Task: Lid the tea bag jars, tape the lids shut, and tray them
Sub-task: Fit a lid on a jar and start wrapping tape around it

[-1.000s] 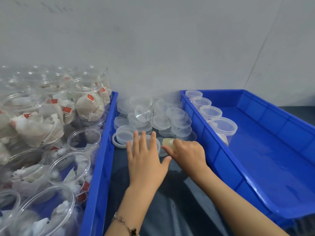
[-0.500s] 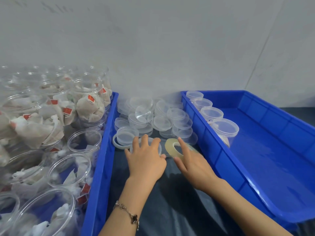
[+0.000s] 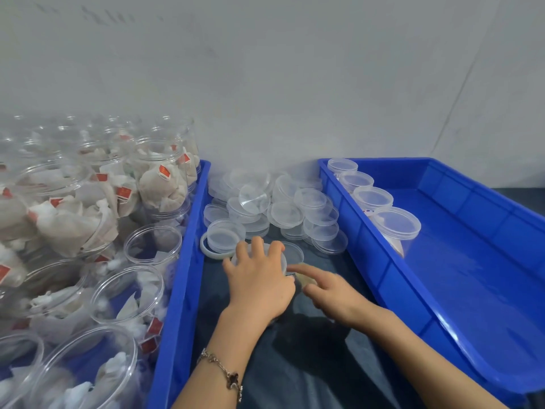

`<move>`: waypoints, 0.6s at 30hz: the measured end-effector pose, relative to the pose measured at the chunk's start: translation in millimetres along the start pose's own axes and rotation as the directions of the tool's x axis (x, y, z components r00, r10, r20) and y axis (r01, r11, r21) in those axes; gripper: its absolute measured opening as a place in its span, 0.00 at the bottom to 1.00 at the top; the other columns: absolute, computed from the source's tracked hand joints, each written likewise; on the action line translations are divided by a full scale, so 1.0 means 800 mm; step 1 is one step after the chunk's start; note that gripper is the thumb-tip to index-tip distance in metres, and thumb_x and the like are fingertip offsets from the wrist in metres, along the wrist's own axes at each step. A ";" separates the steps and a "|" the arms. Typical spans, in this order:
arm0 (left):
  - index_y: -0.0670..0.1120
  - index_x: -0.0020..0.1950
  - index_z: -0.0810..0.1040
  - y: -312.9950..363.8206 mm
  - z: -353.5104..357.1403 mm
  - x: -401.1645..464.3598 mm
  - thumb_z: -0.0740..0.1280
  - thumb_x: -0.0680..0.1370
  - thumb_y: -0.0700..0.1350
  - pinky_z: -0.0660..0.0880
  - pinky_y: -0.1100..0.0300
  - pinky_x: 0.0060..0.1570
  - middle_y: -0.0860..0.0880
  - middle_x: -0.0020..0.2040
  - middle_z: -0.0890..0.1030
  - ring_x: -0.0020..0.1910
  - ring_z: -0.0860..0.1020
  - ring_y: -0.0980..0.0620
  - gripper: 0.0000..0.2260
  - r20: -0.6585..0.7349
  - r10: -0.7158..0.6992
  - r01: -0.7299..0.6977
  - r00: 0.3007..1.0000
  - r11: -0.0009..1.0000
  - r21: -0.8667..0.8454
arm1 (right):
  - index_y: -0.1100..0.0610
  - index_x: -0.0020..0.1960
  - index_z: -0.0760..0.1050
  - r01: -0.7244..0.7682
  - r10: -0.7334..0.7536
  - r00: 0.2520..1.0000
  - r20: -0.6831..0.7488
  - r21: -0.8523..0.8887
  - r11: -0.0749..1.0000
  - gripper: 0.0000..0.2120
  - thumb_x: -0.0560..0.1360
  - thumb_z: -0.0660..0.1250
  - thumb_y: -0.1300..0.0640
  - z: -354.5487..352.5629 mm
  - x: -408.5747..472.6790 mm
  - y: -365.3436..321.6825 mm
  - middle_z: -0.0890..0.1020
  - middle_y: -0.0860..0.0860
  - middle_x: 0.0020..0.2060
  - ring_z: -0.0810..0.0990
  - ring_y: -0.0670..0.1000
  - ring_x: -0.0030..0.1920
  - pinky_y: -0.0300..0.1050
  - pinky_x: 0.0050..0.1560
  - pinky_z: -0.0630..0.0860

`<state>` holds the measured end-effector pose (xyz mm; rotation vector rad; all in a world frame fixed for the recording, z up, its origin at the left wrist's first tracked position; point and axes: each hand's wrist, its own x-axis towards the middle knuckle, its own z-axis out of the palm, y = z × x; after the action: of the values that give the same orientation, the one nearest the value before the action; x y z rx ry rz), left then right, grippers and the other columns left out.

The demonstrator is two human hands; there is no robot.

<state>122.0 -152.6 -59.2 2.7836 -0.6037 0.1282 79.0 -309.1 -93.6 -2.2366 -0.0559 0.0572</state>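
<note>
My left hand (image 3: 259, 281) grips a clear lidded jar (image 3: 284, 264) from above on the dark table, its fingers curled over the lid. My right hand (image 3: 333, 290) is just right of the jar. Its index finger stretches out to the jar's side, and it pinches a yellowish tape roll (image 3: 307, 281), blurred and mostly hidden. Open jars of tea bags (image 3: 153, 249) fill the blue tray (image 3: 180, 290) on the left. Three or more lidded jars (image 3: 396, 224) stand in a row along the left wall of the blue tray (image 3: 371, 261) on the right.
A heap of loose clear lids (image 3: 286, 214) lies between the trays against the grey wall. A white ring (image 3: 206, 250) with a lid inside it lies at the heap's front left. Dark sheeting (image 3: 309, 367) covers the table near me.
My right hand has drawn the tape roll from behind the jar down to the jar's right side. My left hand has curled tighter over the lid.
</note>
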 end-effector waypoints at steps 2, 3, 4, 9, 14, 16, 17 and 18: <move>0.57 0.72 0.56 -0.002 0.002 0.000 0.60 0.76 0.61 0.58 0.46 0.63 0.49 0.71 0.56 0.70 0.55 0.45 0.27 0.005 0.002 -0.002 1.000 1.000 0.020 | 0.32 0.63 0.68 0.011 -0.015 0.999 -0.034 -0.113 0.993 0.15 0.76 0.59 0.41 -0.010 -0.001 -0.003 0.77 0.27 0.40 0.74 0.30 0.41 0.31 0.46 0.69; 0.57 0.73 0.54 -0.003 0.003 0.000 0.59 0.76 0.61 0.58 0.46 0.64 0.49 0.72 0.55 0.70 0.55 0.45 0.28 0.009 0.003 -0.003 1.000 0.999 0.034 | 0.33 0.63 0.68 0.019 -0.029 0.998 -0.062 -0.162 0.987 0.16 0.76 0.58 0.38 -0.015 -0.001 -0.003 0.77 0.29 0.51 0.73 0.31 0.50 0.33 0.53 0.68; 0.57 0.73 0.54 -0.004 0.004 0.001 0.59 0.76 0.62 0.58 0.46 0.64 0.49 0.72 0.55 0.70 0.54 0.45 0.28 0.012 0.004 -0.004 1.000 0.999 0.041 | 0.34 0.65 0.68 0.027 -0.049 0.994 -0.100 -0.216 0.976 0.18 0.75 0.58 0.37 -0.017 0.000 -0.003 0.75 0.33 0.58 0.72 0.34 0.57 0.36 0.59 0.67; 0.59 0.70 0.59 -0.004 0.006 0.003 0.59 0.76 0.60 0.55 0.42 0.66 0.47 0.76 0.52 0.74 0.48 0.44 0.24 0.027 -0.006 0.005 1.000 1.000 0.010 | 0.35 0.69 0.60 -0.008 -0.123 0.971 -0.204 -0.544 0.839 0.23 0.75 0.52 0.35 -0.016 0.014 -0.007 0.82 0.49 0.45 0.79 0.50 0.47 0.48 0.45 0.75; 0.57 0.67 0.64 -0.002 0.012 -0.001 0.55 0.74 0.67 0.61 0.44 0.61 0.50 0.70 0.62 0.70 0.57 0.45 0.24 -0.088 -0.004 0.007 0.996 0.999 0.042 | 0.37 0.70 0.58 -0.071 -0.110 0.961 -0.255 -0.608 0.791 0.22 0.77 0.56 0.42 -0.009 0.039 -0.007 0.80 0.48 0.37 0.78 0.50 0.37 0.42 0.30 0.67; 0.57 0.66 0.65 -0.003 0.014 -0.001 0.54 0.74 0.68 0.64 0.46 0.58 0.50 0.68 0.64 0.67 0.60 0.46 0.25 -0.127 0.010 0.001 0.992 0.997 0.081 | 0.37 0.71 0.58 -0.069 -0.101 0.964 -0.247 -0.599 0.797 0.23 0.77 0.56 0.44 -0.009 0.047 -0.005 0.80 0.49 0.37 0.77 0.49 0.36 0.41 0.29 0.66; 0.57 0.65 0.65 -0.003 0.015 -0.001 0.54 0.75 0.67 0.64 0.47 0.57 0.50 0.68 0.65 0.67 0.61 0.46 0.24 -0.137 0.015 -0.002 0.990 0.996 0.094 | 0.37 0.71 0.58 -0.069 -0.101 0.963 -0.249 -0.593 0.802 0.23 0.77 0.56 0.42 -0.010 0.049 -0.003 0.80 0.50 0.39 0.77 0.49 0.37 0.42 0.30 0.68; 0.56 0.65 0.65 -0.003 0.015 0.000 0.54 0.75 0.66 0.64 0.47 0.57 0.50 0.67 0.65 0.67 0.61 0.46 0.22 -0.142 0.017 -0.003 0.990 0.995 0.099 | 0.37 0.71 0.59 -0.072 -0.097 0.963 -0.253 -0.584 0.808 0.23 0.76 0.55 0.39 -0.010 0.051 -0.002 0.81 0.50 0.41 0.78 0.49 0.40 0.44 0.33 0.71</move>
<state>122.9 -154.4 -71.3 2.8347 -0.5905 0.3651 119.9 -312.3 -88.2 -2.8502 0.0735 -0.3214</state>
